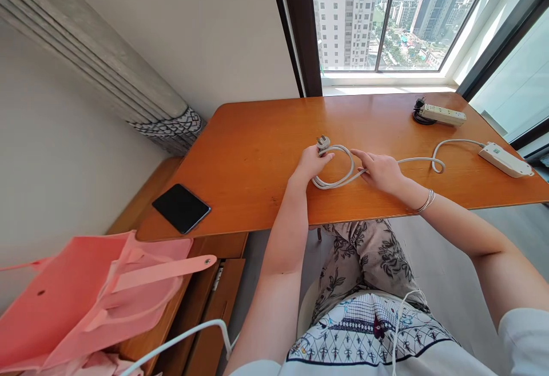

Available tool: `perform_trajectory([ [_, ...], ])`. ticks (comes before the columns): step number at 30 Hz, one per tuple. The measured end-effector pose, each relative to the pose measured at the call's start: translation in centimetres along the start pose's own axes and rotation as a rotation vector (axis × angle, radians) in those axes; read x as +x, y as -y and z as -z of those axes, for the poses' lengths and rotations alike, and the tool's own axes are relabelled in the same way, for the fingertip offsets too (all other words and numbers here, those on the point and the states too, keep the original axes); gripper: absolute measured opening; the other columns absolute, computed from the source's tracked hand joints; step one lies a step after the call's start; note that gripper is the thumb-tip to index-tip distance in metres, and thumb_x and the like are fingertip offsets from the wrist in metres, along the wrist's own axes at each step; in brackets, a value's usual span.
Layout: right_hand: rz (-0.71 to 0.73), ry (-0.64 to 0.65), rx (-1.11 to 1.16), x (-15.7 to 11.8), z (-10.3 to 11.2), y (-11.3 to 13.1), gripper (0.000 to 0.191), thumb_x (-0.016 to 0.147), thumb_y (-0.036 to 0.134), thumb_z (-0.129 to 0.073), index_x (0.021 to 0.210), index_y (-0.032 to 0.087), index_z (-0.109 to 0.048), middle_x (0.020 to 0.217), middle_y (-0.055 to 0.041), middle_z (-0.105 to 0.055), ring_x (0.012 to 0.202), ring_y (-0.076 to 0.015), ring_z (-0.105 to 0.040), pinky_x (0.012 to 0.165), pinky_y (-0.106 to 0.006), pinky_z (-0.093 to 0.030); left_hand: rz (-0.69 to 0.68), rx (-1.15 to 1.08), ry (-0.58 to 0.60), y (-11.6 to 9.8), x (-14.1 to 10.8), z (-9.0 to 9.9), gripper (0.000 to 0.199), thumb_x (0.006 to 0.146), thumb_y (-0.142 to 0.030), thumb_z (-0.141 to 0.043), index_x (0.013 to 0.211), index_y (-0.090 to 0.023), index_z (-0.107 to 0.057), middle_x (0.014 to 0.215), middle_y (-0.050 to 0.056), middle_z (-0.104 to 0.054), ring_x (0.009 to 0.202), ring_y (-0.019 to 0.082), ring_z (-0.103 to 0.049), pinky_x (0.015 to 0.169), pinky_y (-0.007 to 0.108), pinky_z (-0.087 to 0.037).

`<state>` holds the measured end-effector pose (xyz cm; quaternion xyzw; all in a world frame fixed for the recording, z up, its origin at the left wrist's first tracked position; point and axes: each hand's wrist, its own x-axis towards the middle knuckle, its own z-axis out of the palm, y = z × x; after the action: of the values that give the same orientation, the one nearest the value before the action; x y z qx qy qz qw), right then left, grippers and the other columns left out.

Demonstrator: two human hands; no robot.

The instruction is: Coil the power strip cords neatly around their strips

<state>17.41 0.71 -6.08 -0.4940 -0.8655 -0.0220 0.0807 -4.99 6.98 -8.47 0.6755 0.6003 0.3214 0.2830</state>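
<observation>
A person sits at a wooden table [257,158]. The left hand [310,163] is closed on a looped white cord [420,159] beside its plug [323,142]; the right hand [381,171] curls loosely over the cord, index finger extended to the loop. The cord runs to a white power strip [506,160] at the table's right end. Behind that lies a beige power strip [444,115]; a black phone [181,208] lies front left.
</observation>
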Motion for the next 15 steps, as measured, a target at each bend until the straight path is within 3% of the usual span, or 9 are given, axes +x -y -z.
perform_trajectory([
  [3, 0.055, -0.039, 0.080, 0.5, -0.4, -0.3, 0.068, 0.092, 0.021, -0.054, 0.158, 0.013, -0.041, 0.127, -0.0141, -0.075, 0.107, -0.0276, -0.073, 0.088, -0.036, -0.050, -0.021, -0.038, 0.092, -0.3, -0.2, 0.0, 0.031, 0.078, -0.028, -0.068, 0.059, -0.020, -0.045, 0.060, -0.005, -0.045, 0.063, 0.013, -0.042, 0.066, 0.028, -0.038],
  [6, 0.095, -0.053, 0.173, 0.6, -0.7, -0.4, 0.070, 0.089, 0.017, -0.052, 0.158, 0.014, -0.040, 0.123, -0.0113, -0.077, 0.105, -0.0252, -0.074, 0.091, -0.036, -0.049, -0.032, -0.068, 0.092, -0.5, -0.3, -0.1, 0.031, 0.078, -0.026, -0.068, 0.059, -0.020, -0.044, 0.059, -0.005, -0.043, 0.063, 0.012, -0.041, 0.066, 0.027, -0.039],
  [10, 0.196, -0.162, 0.215, 0.7, -0.4, -0.4, 0.064, 0.090, 0.019, -0.051, 0.154, 0.014, -0.048, 0.119, -0.0111, -0.078, 0.100, -0.0255, -0.074, 0.091, -0.038, -0.046, -0.015, -0.197, 0.104, -0.4, -0.4, -0.6, 0.029, 0.080, -0.027, -0.067, 0.062, -0.020, -0.046, 0.059, -0.006, -0.040, 0.060, 0.009, -0.039, 0.062, 0.025, -0.040],
  [15, 0.298, -0.306, 0.205, 1.9, 0.4, -0.4, 0.048, 0.090, 0.026, -0.052, 0.136, 0.019, -0.066, 0.096, -0.0090, -0.079, 0.091, -0.0255, -0.069, 0.086, -0.038, -0.043, 0.044, -0.384, 0.276, -0.2, -0.8, -1.4, 0.022, 0.082, -0.032, -0.067, 0.071, -0.019, -0.053, 0.057, -0.007, -0.038, 0.051, 0.008, -0.037, 0.050, 0.023, -0.038],
])
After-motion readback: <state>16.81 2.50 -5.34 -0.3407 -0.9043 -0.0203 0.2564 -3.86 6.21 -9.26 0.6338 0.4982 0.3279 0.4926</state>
